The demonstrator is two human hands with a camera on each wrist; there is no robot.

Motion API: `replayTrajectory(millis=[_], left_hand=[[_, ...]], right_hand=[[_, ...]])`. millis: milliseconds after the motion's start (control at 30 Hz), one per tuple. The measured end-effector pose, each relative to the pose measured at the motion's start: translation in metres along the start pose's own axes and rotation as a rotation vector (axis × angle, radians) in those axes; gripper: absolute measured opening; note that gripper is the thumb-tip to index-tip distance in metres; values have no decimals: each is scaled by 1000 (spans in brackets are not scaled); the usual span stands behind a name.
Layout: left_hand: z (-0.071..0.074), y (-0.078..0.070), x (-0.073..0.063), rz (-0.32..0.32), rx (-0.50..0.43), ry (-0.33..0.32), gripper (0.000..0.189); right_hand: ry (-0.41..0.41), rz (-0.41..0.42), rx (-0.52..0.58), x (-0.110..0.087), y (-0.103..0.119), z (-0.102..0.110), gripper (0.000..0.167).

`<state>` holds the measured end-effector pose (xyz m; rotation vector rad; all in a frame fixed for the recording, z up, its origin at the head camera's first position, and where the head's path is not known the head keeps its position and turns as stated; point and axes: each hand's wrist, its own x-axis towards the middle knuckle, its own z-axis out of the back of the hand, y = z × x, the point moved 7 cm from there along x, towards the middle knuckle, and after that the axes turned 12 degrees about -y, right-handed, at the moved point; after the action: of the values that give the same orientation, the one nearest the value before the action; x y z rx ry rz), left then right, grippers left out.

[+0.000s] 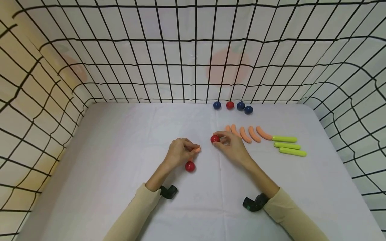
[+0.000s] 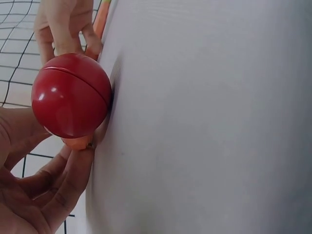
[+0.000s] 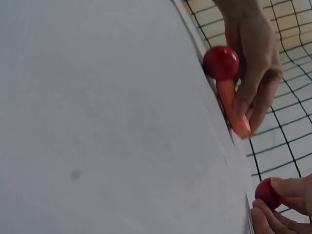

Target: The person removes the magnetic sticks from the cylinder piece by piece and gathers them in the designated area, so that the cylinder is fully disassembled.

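My left hand (image 1: 178, 153) pinches a curved orange stick (image 3: 238, 119) near the middle of the white table. At the stick's near end is a glossy red ball (image 1: 190, 166), which appears joined to it and fills much of the left wrist view. Thumb and fingers of my right hand (image 1: 234, 149) grip a second red ball (image 1: 215, 139), up and to the right of the left hand. A small gap separates that ball from the orange stick's far tip.
Several curved orange sticks (image 1: 254, 134) lie beyond the right hand, the rightmost touching one of three straight green sticks (image 1: 292, 152). Along the far edge sit blue balls (image 1: 240, 106) and another red ball (image 1: 230, 105). Black netting (image 1: 196, 64) surrounds the table's back and sides.
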<state>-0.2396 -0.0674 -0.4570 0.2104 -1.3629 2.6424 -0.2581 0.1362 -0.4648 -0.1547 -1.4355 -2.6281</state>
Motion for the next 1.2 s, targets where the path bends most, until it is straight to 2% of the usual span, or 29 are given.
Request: replayTrajectory(millis=[100, 267, 467, 667, 933, 1200], left_hand=[[0, 1, -1, 10, -1, 10, 13], [2, -2, -2, 7, 18, 13, 14], [2, -1, -1, 10, 15, 12, 13], [1, 1, -1, 35, 5, 20, 13], [0, 0, 0, 31, 13, 25, 14], [0, 2, -1, 50, 21, 35, 15]], right_hand=[[-50, -11, -2, 14, 1, 9, 40], [-140, -21, -30, 49, 12, 16, 37], [-209, -62, -24, 93, 15, 1, 38], [-256, -112, -93, 123, 9, -19, 41], [-295, -115, -184, 145, 15, -31, 36], [-295, -123, -247, 154, 10, -34, 35]])
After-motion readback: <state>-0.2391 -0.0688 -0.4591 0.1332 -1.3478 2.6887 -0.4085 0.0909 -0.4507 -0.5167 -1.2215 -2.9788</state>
